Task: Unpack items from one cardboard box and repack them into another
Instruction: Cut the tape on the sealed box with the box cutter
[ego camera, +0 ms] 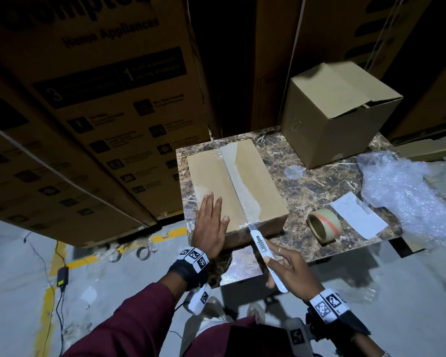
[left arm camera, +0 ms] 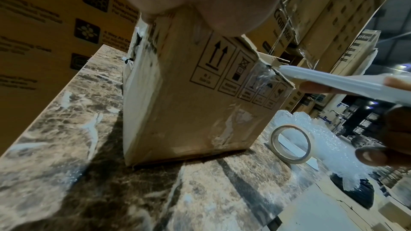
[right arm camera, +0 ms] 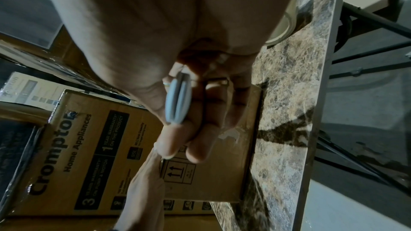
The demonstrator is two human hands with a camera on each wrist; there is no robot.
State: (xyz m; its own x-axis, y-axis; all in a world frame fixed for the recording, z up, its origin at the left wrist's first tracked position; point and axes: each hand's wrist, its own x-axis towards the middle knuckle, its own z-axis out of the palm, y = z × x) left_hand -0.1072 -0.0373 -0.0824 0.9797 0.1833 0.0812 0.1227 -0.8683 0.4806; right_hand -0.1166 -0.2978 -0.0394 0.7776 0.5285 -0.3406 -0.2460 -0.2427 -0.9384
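Right hand (ego camera: 291, 269) pinches white box cutter (ego camera: 264, 249), tip at near end of tape seam on sealed flat box (ego camera: 232, 181); left hand (ego camera: 210, 222) presses flat on lid; unpacking unstarted, second box (ego camera: 337, 117) waits behind.

Knife tip (ego camera: 249, 226) perhaps under tape (ego camera: 238, 184)

left hand (ego camera: 209, 222) flat on taped box (ego camera: 236, 184) | right hand (ego camera: 291, 271) grips cutter (ego camera: 262, 247)
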